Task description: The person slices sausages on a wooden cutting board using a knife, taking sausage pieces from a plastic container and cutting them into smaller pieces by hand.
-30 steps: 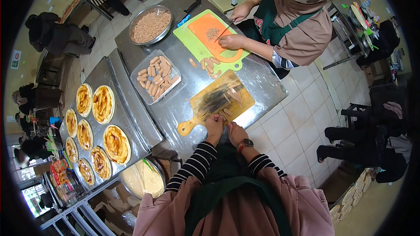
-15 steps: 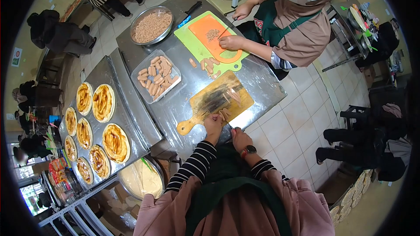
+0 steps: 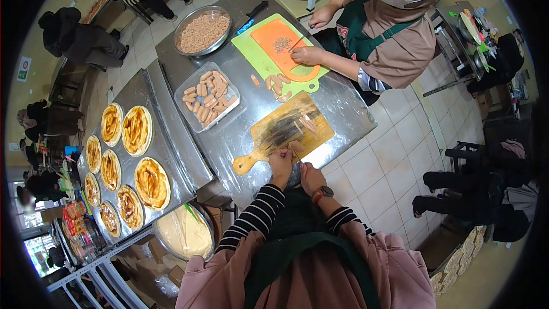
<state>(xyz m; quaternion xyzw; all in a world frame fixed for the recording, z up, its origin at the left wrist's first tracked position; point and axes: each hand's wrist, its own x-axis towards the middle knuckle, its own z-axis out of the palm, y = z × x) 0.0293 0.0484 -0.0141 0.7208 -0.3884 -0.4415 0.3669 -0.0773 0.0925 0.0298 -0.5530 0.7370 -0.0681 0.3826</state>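
A wooden cutting board [image 3: 274, 131] with a dark worn middle lies on the metal table, with thin sausage strips [image 3: 307, 125] near its right side. My left hand [image 3: 281, 163] is closed at the board's near edge, its fingertips against a sausage piece [image 3: 296, 147]. Just to the right, my right hand [image 3: 311, 177] is wrapped round a knife, whose thin blade points up over the board; the handle is hidden in the fingers. Whole sausages fill a clear plastic tub [image 3: 190, 121] beyond the board, and several more sausages [image 3: 278, 84] rest by the green board.
Across the metal table [image 3: 349, 115], a co-worker [image 3: 394, 40] holds a knife over an orange board [image 3: 269, 37] on a green one. A bowl of minced filling [image 3: 203, 30] stands at the far left. Topped dough rounds [image 3: 152, 183] cover a tray at left; a cream bowl [image 3: 186, 232] sits below.
My right hand drew back from the board, then came up to it again with the knife. The sausage piece by my left fingers has shifted slightly. The view has moved a little.
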